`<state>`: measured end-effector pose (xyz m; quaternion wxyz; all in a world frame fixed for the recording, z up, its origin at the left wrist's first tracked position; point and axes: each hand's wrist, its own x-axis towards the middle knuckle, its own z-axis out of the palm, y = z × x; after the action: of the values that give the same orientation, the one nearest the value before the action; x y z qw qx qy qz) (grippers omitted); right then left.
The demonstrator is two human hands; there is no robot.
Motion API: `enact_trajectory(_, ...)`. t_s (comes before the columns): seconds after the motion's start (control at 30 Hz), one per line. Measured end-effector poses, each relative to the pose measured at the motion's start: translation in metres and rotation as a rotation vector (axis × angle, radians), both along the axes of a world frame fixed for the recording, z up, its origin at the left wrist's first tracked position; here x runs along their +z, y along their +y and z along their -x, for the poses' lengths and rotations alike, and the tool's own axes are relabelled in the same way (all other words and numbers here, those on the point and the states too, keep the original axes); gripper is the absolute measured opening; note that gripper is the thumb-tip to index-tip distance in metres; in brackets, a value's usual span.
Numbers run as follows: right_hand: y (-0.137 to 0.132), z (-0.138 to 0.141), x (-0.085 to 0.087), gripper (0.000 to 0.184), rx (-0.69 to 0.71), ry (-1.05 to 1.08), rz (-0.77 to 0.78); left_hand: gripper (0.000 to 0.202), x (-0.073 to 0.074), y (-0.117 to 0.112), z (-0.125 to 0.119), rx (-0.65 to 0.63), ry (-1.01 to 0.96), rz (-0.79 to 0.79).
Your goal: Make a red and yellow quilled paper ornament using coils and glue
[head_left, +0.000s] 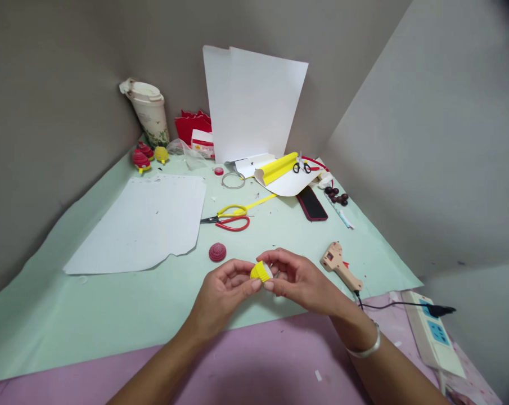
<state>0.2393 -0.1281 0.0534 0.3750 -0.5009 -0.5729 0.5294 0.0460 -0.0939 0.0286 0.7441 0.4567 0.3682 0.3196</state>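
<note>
Between both sets of fingertips is a small yellow ridged paper cup-like dome (260, 272), its pale open side turned to the right. My left hand (226, 284) pinches it from the left, thumb in front and fingers behind. From the right, my right hand (294, 278) grips its rim with thumb and fingers. A dark pink ridged dome (217, 252) lies on the green sheet just beyond my left hand. Farther off are scissors (231, 218) with one yellow and one red handle. A beige glue gun (342, 268) lies to the right of my right hand.
A large white sheet (144, 225) covers the left side. Behind lie a phone (312, 203), a wire ring (233, 180), a yellow paper roll (279, 167) and small scissors (301, 166). A tumbler (148, 112) stands back left. The glue gun's cord runs to a power strip (433, 332).
</note>
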Motion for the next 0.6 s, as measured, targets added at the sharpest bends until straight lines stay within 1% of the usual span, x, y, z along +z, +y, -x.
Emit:
enact_trajectory(0.27, -0.001, 0.0, 0.0, 0.038, 0.011, 0.003, 0.006, 0.031, -0.003, 0.001, 0.0, 0.001, -0.022, -0.005)
enact_trajectory(0.3, -0.001, 0.0, 0.001, 0.04, 0.009, -0.012, -0.004, 0.031, -0.004, 0.001, 0.0, 0.002, -0.035, -0.003)
enact_trajectory(0.37, -0.002, 0.001, 0.004, 0.05, 0.015, -0.039, -0.034, 0.03, -0.004, 0.001, 0.001, -0.008, -0.077, 0.016)
enact_trajectory(0.43, -0.003, 0.001, 0.008, 0.061, 0.034, -0.058, -0.065, 0.03, -0.004, 0.001, 0.001, -0.039, -0.13, 0.065)
enact_trajectory(0.47, -0.003, 0.001, 0.009, 0.064, 0.043, -0.067, -0.08, 0.03, -0.004, 0.001, 0.002, -0.058, -0.155, 0.094)
enact_trajectory(0.5, -0.002, 0.0, 0.01, 0.063, 0.05, -0.08, -0.093, 0.03, -0.004, 0.001, 0.002, -0.074, -0.178, 0.121)
enact_trajectory(0.6, -0.002, 0.0, 0.011, 0.05, 0.06, -0.105, -0.101, 0.029, -0.005, 0.001, 0.002, -0.101, -0.218, 0.155)
